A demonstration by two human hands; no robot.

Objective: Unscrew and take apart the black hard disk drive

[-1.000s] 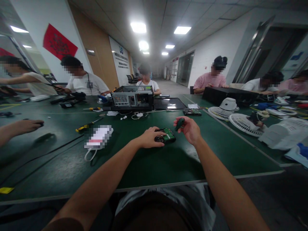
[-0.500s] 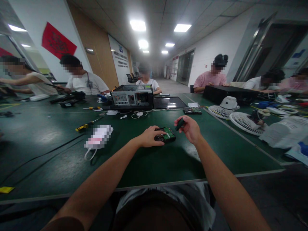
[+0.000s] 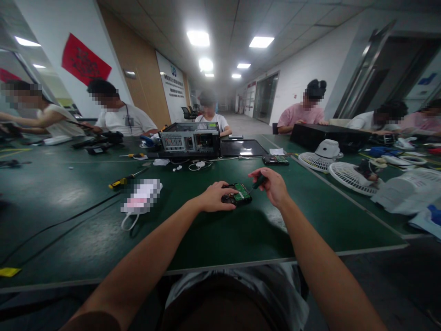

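Observation:
A hard drive [image 3: 244, 195] with a green circuit board facing up lies on the green table in front of me. My left hand [image 3: 216, 196] grips it from the left, thumb along the near edge and fingers over its far left part, hiding that side. In my right hand [image 3: 272, 185] is a screwdriver [image 3: 258, 182] with a dark green handle, pinched between thumb and fingers. It slants down to the left, its thin shaft at the drive's right edge. Whether the tip touches a screw is too small to tell.
Beyond the drive stand an open computer case [image 3: 189, 140] and a flat dark panel [image 3: 243, 147]. A second circuit-board unit [image 3: 275, 159] lies far right. White fan parts [image 3: 319, 156] are at right; a yellow-black screwdriver [image 3: 124, 180] and blurred white item [image 3: 142, 195] at left. Several people sit around.
My right hand has tilted the screwdriver, bringing its shaft into view and down toward the drive's right edge. The left hand and the hard drive stay in place.

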